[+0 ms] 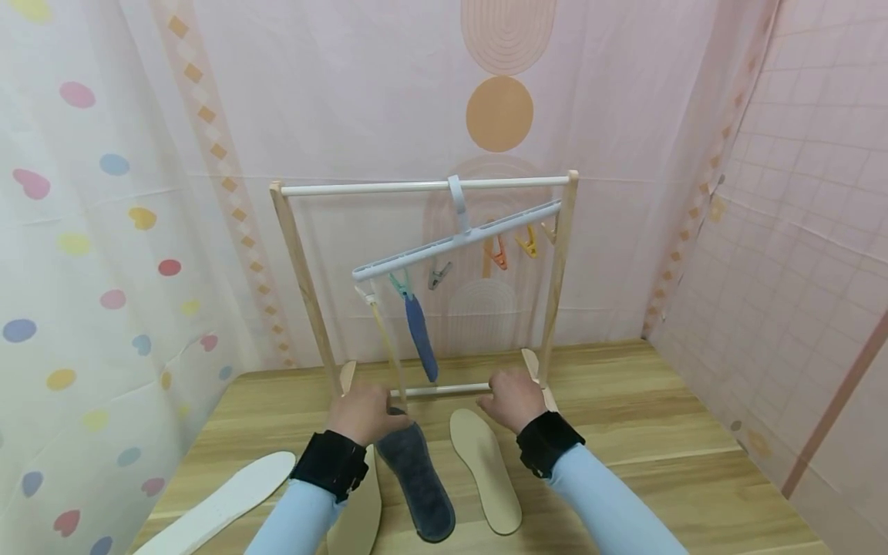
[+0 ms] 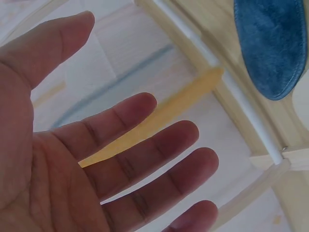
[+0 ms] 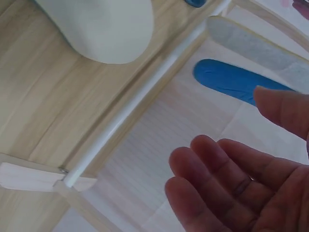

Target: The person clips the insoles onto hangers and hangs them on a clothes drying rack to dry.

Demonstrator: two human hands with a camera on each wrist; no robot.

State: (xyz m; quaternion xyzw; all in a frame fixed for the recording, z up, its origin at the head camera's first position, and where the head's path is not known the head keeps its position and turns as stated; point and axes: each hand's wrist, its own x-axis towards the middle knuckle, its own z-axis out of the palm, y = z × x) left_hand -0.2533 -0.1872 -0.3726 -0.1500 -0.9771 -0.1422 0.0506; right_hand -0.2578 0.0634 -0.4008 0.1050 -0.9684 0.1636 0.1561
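Note:
My left hand [image 1: 361, 412] is over the far end of a dark blue insole [image 1: 421, 486] on the table; its fingers are spread and grip nothing in the left wrist view. Just beyond it hangs a thin yellow-edged insole [image 1: 385, 339], clipped at the low left end of a tilted pale blue hanger [image 1: 430, 250]. Beside that, a blue insole [image 1: 419, 335] hangs from a green clip [image 1: 401, 285]. My right hand [image 1: 515, 397] hovers near the rack's right foot, above a beige insole [image 1: 486, 472], its fingers loosely bent and holding nothing in the right wrist view.
A wooden rack with a white top bar [image 1: 368, 187] carries the hanger. Grey [image 1: 438, 275], orange [image 1: 498, 253] and yellow clips [image 1: 529, 243] hang without insoles. A white insole [image 1: 229, 497] lies at left, another beige insole [image 1: 361, 509] by my left wrist. Curtains stand behind.

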